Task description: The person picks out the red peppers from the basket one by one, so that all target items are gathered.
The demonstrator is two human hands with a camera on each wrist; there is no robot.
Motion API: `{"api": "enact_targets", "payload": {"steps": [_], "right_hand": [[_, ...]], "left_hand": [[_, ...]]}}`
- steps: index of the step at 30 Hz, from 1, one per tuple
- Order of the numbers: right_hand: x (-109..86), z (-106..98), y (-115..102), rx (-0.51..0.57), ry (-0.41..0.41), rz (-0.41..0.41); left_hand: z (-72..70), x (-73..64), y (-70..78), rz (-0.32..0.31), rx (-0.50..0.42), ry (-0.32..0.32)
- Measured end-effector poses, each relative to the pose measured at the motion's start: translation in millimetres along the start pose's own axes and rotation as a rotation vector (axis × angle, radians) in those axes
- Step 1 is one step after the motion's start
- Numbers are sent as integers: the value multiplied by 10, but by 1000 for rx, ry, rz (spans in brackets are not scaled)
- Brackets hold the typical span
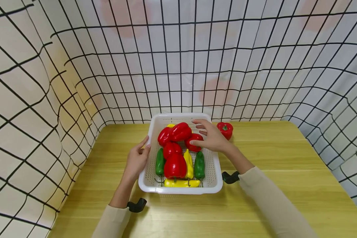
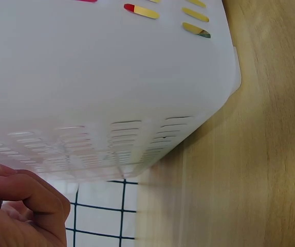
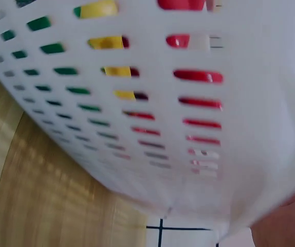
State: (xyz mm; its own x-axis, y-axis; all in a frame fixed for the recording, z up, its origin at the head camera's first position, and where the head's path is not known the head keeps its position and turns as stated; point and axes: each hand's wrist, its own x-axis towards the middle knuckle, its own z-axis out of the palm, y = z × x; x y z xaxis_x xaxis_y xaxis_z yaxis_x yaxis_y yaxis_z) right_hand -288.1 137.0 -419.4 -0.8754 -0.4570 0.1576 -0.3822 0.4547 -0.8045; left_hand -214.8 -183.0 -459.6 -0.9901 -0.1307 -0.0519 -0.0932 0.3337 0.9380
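Note:
A white perforated basket (image 1: 179, 190) holds several red bell peppers (image 1: 180, 131), long yellow peppers (image 1: 182, 183) and green peppers (image 1: 199, 165). At the basket's left rim, my left hand (image 1: 138, 160) grips the edge, thumb on top; in the left wrist view, its bent fingers (image 2: 32, 193) show beside the wall. Over the basket's right side reaches my right hand (image 1: 212, 136), its thumb and fingers spread apart around the upper part of a red bell pepper (image 1: 193, 145). Whether they touch it I cannot tell. Only a bit of that hand (image 3: 286, 226) shows in the right wrist view.
One more red bell pepper (image 1: 224, 130) sits outside the basket, at the table's back edge beyond my right wrist. Black wire mesh (image 1: 193, 72) over pale sheeting walls the wooden table (image 1: 273, 158) at back and sides. Black wrist-camera mounts (image 1: 230, 177) stick out near both wrists.

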Motion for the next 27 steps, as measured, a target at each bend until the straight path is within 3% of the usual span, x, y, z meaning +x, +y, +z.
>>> {"api": "enact_targets", "payload": {"steps": [19,27], "right_hand": [[356,175,73,-120,-107,4],[396,239,109,-245,-108,7]], "left_hand": [[3,2,6,3,4,8],[4,-2,8,3,-13,1]]}}
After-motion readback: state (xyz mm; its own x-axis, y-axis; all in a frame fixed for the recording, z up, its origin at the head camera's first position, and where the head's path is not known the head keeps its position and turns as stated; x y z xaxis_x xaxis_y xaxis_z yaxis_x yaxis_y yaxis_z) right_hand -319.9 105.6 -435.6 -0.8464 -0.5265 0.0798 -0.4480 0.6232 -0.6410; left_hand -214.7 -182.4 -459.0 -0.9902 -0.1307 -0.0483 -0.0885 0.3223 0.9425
